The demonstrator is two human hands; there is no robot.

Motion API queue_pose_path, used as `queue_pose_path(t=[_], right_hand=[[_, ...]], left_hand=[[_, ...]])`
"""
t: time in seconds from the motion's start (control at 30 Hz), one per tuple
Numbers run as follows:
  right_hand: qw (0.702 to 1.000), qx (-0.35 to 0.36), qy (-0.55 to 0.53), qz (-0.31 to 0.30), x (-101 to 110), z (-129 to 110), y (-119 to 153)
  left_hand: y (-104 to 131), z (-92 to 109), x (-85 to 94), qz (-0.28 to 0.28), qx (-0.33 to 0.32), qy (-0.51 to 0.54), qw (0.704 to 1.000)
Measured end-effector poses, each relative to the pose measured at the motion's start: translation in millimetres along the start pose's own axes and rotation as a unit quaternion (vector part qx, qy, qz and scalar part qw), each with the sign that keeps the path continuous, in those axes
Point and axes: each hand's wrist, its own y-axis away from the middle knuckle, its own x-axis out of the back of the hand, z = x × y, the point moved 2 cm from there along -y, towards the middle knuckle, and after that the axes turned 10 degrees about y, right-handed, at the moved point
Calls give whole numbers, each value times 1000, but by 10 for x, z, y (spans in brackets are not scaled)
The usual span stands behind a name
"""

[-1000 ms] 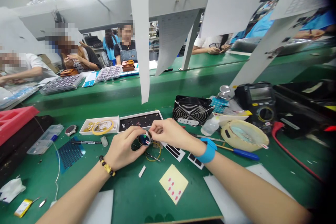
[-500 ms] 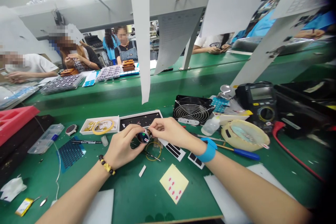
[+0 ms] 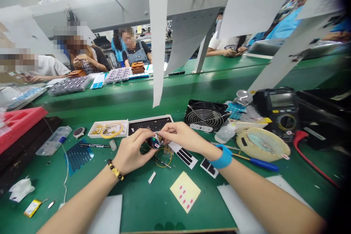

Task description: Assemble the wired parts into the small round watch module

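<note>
My left hand (image 3: 135,150) grips a round smartwatch body (image 3: 153,143) between thumb and fingers, its dark disc tilted toward me with a small green dot and a red-and-white mark. At the watch's upper right edge, the fingers of my right hand (image 3: 175,136) are pinched together; whatever tiny part they hold is hidden. A yellow ring (image 3: 170,161) and thin tweezers-like metal tips lie on the bench just below the watch. Close by are a white strip with black bars (image 3: 185,156) and a yellow sheet of red arrow stickers (image 3: 185,192).
Behind my hands stand a white tray of yellow parts (image 3: 94,128) and a black-lined tray (image 3: 150,123). To the right are a fan (image 3: 205,115), a bottle (image 3: 225,134), a blue-handled screwdriver (image 3: 263,165) and a multimeter (image 3: 282,111). Another watch (image 3: 79,132) lies left. Co-workers sit opposite.
The whole scene has shifted slightly right in the picture as the head turned. Both hands stay together at the watch, with little change in grip.
</note>
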Motion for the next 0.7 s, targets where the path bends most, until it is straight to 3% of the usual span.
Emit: queue_pose_path(t=[0.7], right_hand=[[1000,-2,-2,-7,-2,2,12]], left_hand=[[11,-17,14,0,10,2,1000]])
